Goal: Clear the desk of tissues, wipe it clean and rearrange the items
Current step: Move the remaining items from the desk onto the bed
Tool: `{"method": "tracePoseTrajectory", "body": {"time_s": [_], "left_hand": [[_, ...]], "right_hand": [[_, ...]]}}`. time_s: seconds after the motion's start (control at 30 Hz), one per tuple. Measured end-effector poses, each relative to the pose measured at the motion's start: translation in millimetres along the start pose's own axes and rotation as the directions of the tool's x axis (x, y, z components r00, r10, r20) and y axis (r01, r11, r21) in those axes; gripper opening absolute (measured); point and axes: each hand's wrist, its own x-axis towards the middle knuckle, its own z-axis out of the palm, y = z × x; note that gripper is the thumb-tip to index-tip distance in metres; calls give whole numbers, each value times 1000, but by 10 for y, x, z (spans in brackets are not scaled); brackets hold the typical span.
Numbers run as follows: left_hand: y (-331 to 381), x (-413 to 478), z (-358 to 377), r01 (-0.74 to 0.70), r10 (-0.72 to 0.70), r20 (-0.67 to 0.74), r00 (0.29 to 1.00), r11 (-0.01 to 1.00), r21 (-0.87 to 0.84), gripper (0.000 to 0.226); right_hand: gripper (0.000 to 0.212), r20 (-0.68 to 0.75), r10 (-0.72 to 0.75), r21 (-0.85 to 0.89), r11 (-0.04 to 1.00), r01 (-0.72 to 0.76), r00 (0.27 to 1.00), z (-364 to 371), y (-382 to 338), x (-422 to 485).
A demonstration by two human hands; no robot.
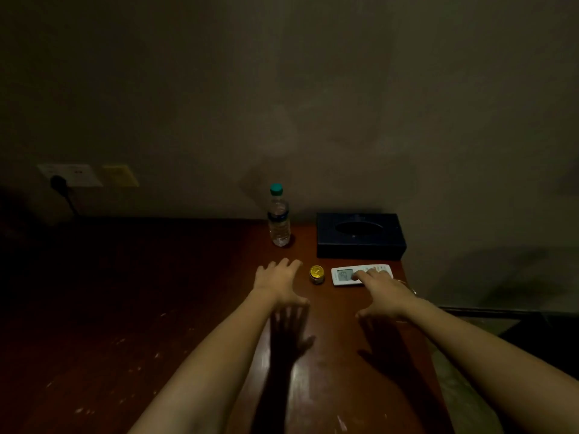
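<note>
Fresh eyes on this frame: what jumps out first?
On the lit right end of the dark desk, the left hand hovers spread open beside a yellow-lidded jar, while the right hand reaches over a white remote. Behind them, by the wall, stand a clear bottle and a dark tissue box.

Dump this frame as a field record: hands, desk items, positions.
left hand: open, fingers spread, above the desk, left of the jar
right hand: open, fingers over the remote's button end; contact unclear
jar: small, yellow lid, upright, between the hands
remote: white, flat, display up, near desk's right edge
bottle: clear, green cap, upright by the wall
tissue box: dark, right of bottle, behind remote
desk: reddish wood, left part too dark to read
</note>
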Motion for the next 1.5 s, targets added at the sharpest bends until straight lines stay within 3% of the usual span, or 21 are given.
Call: {"method": "tracePoseTrajectory", "body": {"time_s": [0.47,0.7,0.87,1.13,1.33,1.5], "left_hand": [[83,1274,632,-28,56,159,986,985,-172,87],[192,1480,765,2,35,116,993,952,-306,52],[219,1420,707,6,27,101,995,949,-315,55],[772,1256,414,-184,199,32,979,946,-269,46],[1519,1241,471,-337,366,68,928,904,-263,51],[1882,1282,632,-367,403,135,905,901,-230,56]], "right_hand": [[88,24,77,95,992,-79,997,289,571,929],[90,36,93,94,991,-96,995,407,751,1003],[94,-29,104,108,989,-100,994,304,787,941],[91,-71,187,154,973,-174,980,148,1091,350],[95,-101,289,184,946,-268,952,239,1470,-131],[97,-79,355,222,917,-331,931,336,1670,-256]]}}
